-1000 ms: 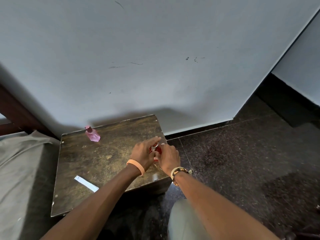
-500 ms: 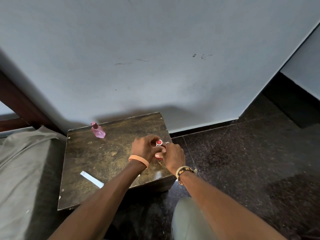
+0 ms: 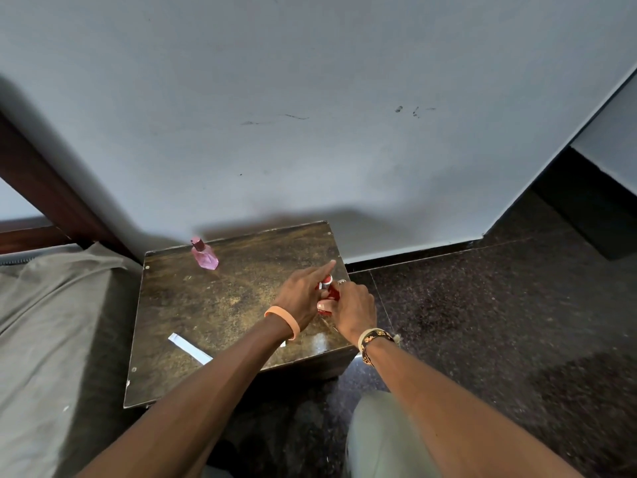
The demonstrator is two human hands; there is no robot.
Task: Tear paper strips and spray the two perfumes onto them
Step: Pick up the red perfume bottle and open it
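Observation:
A small red perfume bottle [image 3: 330,290] sits between both hands over the right edge of the low wooden table [image 3: 220,305]. My right hand [image 3: 351,307] grips its body from the right. My left hand [image 3: 303,294] pinches its top, with the index finger stretched out straight past it. Most of the bottle is hidden by the fingers. A pink perfume bottle [image 3: 205,255] stands upright at the table's far left corner. One white paper strip [image 3: 189,348] lies flat near the table's front, partly under my left forearm.
A grey wall rises just behind the table. A bed with a grey sheet [image 3: 51,322] touches the table's left side, with a dark wooden frame [image 3: 44,188] behind it. Dark speckled floor [image 3: 499,322] spreads to the right. My knee [image 3: 379,432] is below the table's front.
Both hands stayed on the red bottle at the table's right edge. My left index finger has straightened and now points forward. The camera has shifted slightly.

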